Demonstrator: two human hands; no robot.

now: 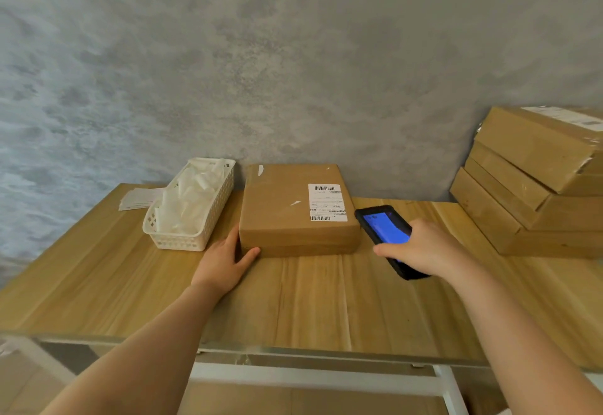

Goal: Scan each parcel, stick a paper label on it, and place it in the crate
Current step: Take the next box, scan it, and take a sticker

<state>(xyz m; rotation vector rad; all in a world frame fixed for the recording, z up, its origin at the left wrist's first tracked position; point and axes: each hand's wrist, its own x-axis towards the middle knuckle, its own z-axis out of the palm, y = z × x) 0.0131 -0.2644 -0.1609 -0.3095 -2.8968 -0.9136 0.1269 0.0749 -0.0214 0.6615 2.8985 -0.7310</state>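
Left hand [225, 263]: fingers straight along the parcel's left side, thumb spread across the near face, so it braces the near-left corner w/o wrapping it. Right hand [424, 248]: fingers curled round a black handheld scanner [386, 233], blue screen lit, top end aimed toward the parcel's right edge.

Parcel [295, 210] lies flat on the wooden table [310, 300] near the back wall, white basket [191, 205] just beside it on the left, shipping label [326, 202] w/ barcodes on its top right.

Handling, my guess: stiff flat cardboard, prob light to medium, not slippery; best taken by two opposite side edges, label kept facing up. Corners may dent if dropped.

Stack of similar boxes [535, 183] at right is cut off by the frame. Loose paper sheets [138, 197] behind the basket, print unreadable. Basket contents: white, crumpled, can't tell what. No crate in view; screen text too small to read
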